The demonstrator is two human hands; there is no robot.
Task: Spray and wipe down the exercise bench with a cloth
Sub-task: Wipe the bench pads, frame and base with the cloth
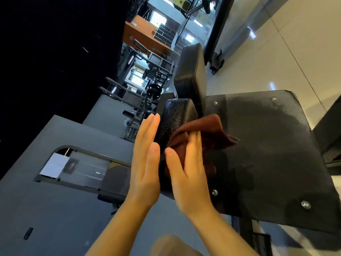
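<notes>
The camera view is tilted sideways. The exercise bench has a black textured pad (175, 115), and a wide black panel with metal bolts (267, 145) lies to its right. A second black pad (191, 71) stands beyond them. A dark brown cloth (208, 130) lies bunched over the edge where pad and panel meet. My right hand (190, 174) presses flat on the cloth, fingers stretched out. My left hand (145, 163) rests flat against the pad's left side, fingers together, holding nothing. No spray bottle is in view.
A grey machine housing with a clear window (73, 169) stands to the left. Weight plates and racks (155, 89) stand further back. Glossy pale floor tiles (276, 52) stretch to the right, with a black frame post (219, 34) on them. My knee (171, 244) shows at the bottom.
</notes>
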